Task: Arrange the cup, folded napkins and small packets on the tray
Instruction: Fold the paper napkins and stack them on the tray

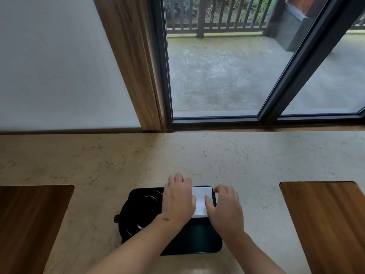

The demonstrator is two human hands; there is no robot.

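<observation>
Pale marble counter (pixel 197 159) runs wall to wall below a plaster wall (pixel 55 66) and a dark-framed glass door (pixel 217 76) that looks onto a wet terrace with a slatted railing (pixel 213 18). Two wooden panels are set into the stone, one at far left (pixel 29 224), one at far right (pixel 325 220). Between them sits one black tray (pixel 197 242), its near part bare. At the tray's left end stands one black cup (pixel 138 212), a small handle jutting from its left side. The person's left hand (pixel 178 200) lies palm down, fingers straight and relaxed, just right of the cup, over the left edge of one white folded napkin (pixel 201 200) resting on the far right part of the tray. The right hand (pixel 225 206) presses the napkin's right edge, fingers loosely bent, thumb flat on the paper. No writing can be read anywhere.
</observation>
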